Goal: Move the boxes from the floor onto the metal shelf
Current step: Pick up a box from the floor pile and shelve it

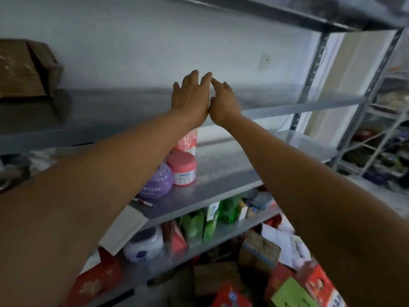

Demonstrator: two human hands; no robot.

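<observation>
Up high, both arms reach out to the metal shelf. The left hand and the right hand are side by side over a grey board of the shelf, and they touch each other near the thumbs. Both hands are loose, with the fingers straight and spread a bit. They hold nothing. I cannot tell if the fingers touch the board.

One brown box sits on that same board, far off to the left, well apart from the hands. More boxes lie down on the floor at the foot of the shelf, at the bottom right. A red box is there, with a green box just beside it, and a cardboard box lies a bit further back. They are in a messy pile.

On the board under the hands stand a pink jar and a purple jar, close together. One board lower there are green packs and a white jar. Behind the shelf is a pale wall.
</observation>
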